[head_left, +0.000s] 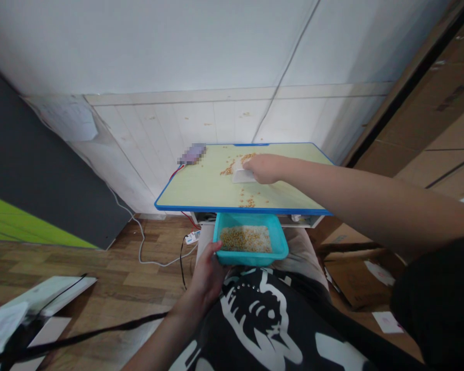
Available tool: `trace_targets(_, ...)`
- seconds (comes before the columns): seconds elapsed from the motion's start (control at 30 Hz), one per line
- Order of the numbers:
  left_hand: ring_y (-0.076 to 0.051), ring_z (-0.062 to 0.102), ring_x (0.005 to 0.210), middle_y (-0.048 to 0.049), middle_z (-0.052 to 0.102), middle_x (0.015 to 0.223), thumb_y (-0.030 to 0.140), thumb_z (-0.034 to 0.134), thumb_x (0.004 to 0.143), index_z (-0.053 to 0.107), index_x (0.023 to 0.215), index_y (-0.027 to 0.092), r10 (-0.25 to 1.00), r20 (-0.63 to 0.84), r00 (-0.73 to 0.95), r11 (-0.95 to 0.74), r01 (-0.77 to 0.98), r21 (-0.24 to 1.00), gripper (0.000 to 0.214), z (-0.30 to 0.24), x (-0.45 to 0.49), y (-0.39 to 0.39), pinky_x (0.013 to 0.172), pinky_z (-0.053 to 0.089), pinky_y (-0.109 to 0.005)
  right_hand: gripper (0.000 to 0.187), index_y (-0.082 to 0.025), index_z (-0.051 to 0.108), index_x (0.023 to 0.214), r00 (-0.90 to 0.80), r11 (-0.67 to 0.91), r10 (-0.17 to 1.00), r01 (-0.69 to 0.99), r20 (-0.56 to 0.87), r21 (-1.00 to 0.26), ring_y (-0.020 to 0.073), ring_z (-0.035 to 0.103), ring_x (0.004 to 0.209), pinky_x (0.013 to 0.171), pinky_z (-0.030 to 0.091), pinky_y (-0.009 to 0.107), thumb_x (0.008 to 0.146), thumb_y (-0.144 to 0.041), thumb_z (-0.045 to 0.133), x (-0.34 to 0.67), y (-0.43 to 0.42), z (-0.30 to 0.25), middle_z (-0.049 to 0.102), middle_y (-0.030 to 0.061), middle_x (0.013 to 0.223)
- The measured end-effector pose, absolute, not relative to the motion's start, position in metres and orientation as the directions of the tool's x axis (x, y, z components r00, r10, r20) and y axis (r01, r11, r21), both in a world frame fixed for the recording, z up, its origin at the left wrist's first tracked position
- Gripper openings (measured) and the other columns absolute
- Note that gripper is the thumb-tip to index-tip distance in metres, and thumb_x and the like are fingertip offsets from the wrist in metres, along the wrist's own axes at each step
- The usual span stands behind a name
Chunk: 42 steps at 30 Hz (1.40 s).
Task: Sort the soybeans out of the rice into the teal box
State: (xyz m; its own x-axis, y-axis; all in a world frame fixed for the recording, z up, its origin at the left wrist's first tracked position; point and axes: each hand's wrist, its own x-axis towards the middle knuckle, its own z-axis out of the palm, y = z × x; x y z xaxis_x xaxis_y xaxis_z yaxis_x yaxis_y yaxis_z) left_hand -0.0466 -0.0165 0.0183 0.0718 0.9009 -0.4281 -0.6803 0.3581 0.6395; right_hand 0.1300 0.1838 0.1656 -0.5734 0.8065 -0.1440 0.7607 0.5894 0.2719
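Note:
My right hand [263,168] reaches out over a small yellow-green table with a blue rim [201,207]. It is closed on a white card-like scraper [243,176] pressed to the tabletop among scattered yellow grains [249,202]. My left hand [206,270] grips the left side of a teal plastic tray [280,246], held just below the table's near edge. The tray holds a mix of yellow and white grains [245,239].
A small blurred purple object [192,153] lies at the table's back left corner with a red wire. Cables and a power strip [192,237] lie on the wooden floor. Cardboard boxes [433,118] stack at the right, white panels [42,296] at lower left.

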Motion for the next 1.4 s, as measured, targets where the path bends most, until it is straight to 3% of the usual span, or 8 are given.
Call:
trace_targets(0.33,-0.033,0.074,0.115,-0.0111,0.080,0.118,0.029,0.067,0.085,0.063,0.140,0.019,0.917,-0.394,0.070,0.339,-0.658,0.672,0.056,0.017,-0.047,-0.016,0.101,0.058,-0.047,0.042,-0.014,0.072,0.129,-0.607,0.627,0.777,0.729,-0.166,0.274,0.0257,0.069,0.097,0.077,0.044,0.034,0.091,-0.010,0.054,0.140,0.159,0.168,0.077,0.0157,0.111)
trace_targets(0.67,-0.035,0.073,0.118,-0.0142,0.080,0.121,0.030,0.068,0.085,0.062,0.142,0.016,0.900,-0.425,0.092,0.371,-0.673,0.640,0.059,0.017,-0.047,-0.016,0.103,0.058,-0.048,0.036,-0.017,0.073,0.122,-0.629,0.646,0.761,0.712,-0.160,0.276,0.0249,0.069,0.092,0.072,0.039,0.033,0.091,-0.013,0.055,0.153,0.150,0.164,0.077,0.0138,0.105)
trace_targets(1.0,-0.033,0.074,0.114,-0.0135,0.081,0.118,0.030,0.068,0.085,0.065,0.138,0.015,0.898,-0.436,0.068,0.371,-0.650,0.663,0.056,0.015,-0.047,-0.016,0.098,0.059,-0.044,0.037,-0.018,0.073,0.123,-0.619,0.615,0.783,0.752,-0.069,0.238,0.0246,0.068,0.097,0.075,0.040,0.033,0.093,-0.012,0.053,0.141,0.166,0.168,0.077,0.0138,0.112)
trace_targets(1.4,-0.037,0.072,0.119,-0.0151,0.078,0.127,0.033,0.073,0.081,0.065,0.140,0.017,0.904,-0.414,0.107,0.375,-0.661,0.650,0.061,0.010,-0.049,-0.017,0.100,0.059,-0.049,0.034,-0.025,0.080,0.109,-0.764,0.759,0.644,0.630,-0.046,0.163,0.0211,0.069,0.099,0.080,0.043,0.030,0.089,-0.010,0.057,0.127,0.178,0.150,0.080,0.0063,0.107)
